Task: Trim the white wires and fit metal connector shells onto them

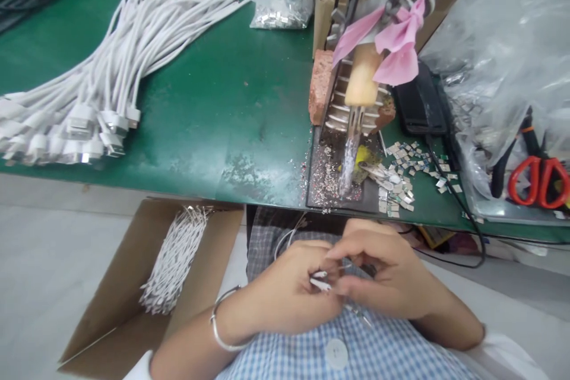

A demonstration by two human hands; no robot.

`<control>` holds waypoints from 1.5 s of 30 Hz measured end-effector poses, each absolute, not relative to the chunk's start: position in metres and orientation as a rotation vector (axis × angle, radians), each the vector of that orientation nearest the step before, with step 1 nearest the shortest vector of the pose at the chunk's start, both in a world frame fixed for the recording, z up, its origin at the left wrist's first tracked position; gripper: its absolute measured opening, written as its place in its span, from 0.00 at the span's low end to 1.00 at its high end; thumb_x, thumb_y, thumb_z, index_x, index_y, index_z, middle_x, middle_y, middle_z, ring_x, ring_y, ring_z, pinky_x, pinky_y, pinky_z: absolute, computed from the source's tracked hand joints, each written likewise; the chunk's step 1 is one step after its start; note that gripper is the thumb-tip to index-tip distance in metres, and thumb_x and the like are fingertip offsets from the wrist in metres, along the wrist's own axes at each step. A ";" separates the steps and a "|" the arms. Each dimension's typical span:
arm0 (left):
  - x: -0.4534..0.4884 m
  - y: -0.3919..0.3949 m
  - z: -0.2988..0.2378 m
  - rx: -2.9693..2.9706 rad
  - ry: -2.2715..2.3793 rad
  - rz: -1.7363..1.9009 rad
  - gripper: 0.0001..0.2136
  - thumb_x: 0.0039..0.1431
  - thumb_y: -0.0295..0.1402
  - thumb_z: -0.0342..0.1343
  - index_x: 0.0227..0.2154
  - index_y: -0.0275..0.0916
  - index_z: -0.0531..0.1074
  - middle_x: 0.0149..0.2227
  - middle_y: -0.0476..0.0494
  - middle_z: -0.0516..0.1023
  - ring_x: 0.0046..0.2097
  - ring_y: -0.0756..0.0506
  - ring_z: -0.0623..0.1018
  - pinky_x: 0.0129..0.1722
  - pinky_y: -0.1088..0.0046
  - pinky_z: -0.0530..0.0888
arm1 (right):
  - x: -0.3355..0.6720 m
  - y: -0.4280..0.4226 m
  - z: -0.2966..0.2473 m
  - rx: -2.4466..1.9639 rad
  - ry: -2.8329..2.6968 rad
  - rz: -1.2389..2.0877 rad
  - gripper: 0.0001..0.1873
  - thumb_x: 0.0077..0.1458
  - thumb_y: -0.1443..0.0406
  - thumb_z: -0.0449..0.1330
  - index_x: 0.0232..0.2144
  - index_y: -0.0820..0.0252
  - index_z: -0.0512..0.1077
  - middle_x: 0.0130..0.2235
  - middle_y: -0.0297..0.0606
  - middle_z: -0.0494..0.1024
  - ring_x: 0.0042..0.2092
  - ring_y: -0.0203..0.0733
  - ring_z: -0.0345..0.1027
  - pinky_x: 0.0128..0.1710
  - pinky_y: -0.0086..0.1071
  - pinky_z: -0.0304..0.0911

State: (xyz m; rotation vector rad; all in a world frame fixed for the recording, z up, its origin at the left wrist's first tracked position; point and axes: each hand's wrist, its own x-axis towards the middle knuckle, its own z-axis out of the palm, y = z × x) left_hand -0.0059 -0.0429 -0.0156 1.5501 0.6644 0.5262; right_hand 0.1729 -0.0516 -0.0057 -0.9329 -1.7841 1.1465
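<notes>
In front of the checked apron, my left hand (303, 291) is closed around several thin white cables (319, 284), whose ends poke out by its thumb and forefinger. My right hand (387, 273) meets it from the other side, thumb and fingers curled in at those cable ends. Exactly what the right fingertips pinch is partly hidden. Small metal-tipped ends (358, 313) show below the right hand. Beyond the hands, a soldering iron (361, 77) with a wooden handle and pink cloth tie points down over a dark, residue-covered pad (325, 181).
White USB cables (102, 77) lie bundled on the green table (231, 95). Small metal-and-board pieces (396, 190) lie by the iron, near red-handled scissors (537, 181) and a black phone (421, 101). A cardboard box (120, 273) with more white cables stands at lower left.
</notes>
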 end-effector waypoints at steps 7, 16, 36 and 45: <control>-0.010 -0.042 -0.013 1.597 0.747 0.389 0.07 0.51 0.21 0.49 0.25 0.39 0.60 0.24 0.54 0.63 0.26 0.52 0.63 0.25 0.77 0.62 | 0.169 -0.053 -0.007 -0.901 -1.777 1.099 0.04 0.56 0.70 0.59 0.29 0.61 0.71 0.23 0.28 0.65 0.25 0.29 0.58 0.24 0.23 0.54; -0.017 -0.044 -0.006 1.227 0.843 0.578 0.04 0.65 0.31 0.50 0.34 0.38 0.68 0.23 0.52 0.69 0.25 0.52 0.69 0.25 0.79 0.66 | 0.177 -0.053 -0.011 -0.975 -1.654 1.045 0.08 0.56 0.69 0.59 0.25 0.60 0.69 0.21 0.27 0.64 0.23 0.29 0.56 0.22 0.25 0.51; -0.019 -0.041 -0.012 1.689 0.844 0.887 0.06 0.55 0.21 0.58 0.31 0.38 0.72 0.23 0.50 0.75 0.22 0.53 0.72 0.21 0.81 0.67 | 0.174 -0.055 -0.008 -1.025 -1.623 0.822 0.08 0.54 0.73 0.56 0.27 0.56 0.66 0.20 0.27 0.63 0.22 0.32 0.57 0.23 0.29 0.55; -0.030 -0.047 -0.013 1.187 1.122 1.091 0.06 0.53 0.23 0.59 0.25 0.40 0.73 0.19 0.54 0.70 0.20 0.55 0.66 0.19 0.82 0.63 | 0.208 -0.024 -0.006 -1.613 -1.612 0.174 0.06 0.54 0.68 0.63 0.37 0.57 0.74 0.27 0.31 0.71 0.23 0.32 0.59 0.22 0.30 0.59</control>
